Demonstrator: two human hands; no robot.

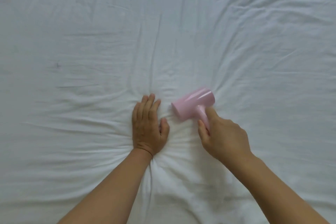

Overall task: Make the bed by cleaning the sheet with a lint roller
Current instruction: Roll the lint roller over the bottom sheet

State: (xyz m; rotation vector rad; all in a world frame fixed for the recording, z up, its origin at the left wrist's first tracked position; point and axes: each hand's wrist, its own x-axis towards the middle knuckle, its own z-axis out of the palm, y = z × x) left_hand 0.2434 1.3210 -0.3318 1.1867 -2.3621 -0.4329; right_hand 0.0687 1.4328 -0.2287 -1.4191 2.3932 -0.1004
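Both forearms bare, reaching fwd from bottom of frame, converging toward centre. Left hand (148, 126) lies palm-down, fingers straight and close together pointing away from the body, thumb out to the right side, heel of hand pressing flat on the sheet (91, 42). Right hand (224, 137) is angled up-left w/ back of hand facing the camera, fingers curled round the handle of the pink lint roller (193, 104), index finger stretched along the handle, thumb on the near side.
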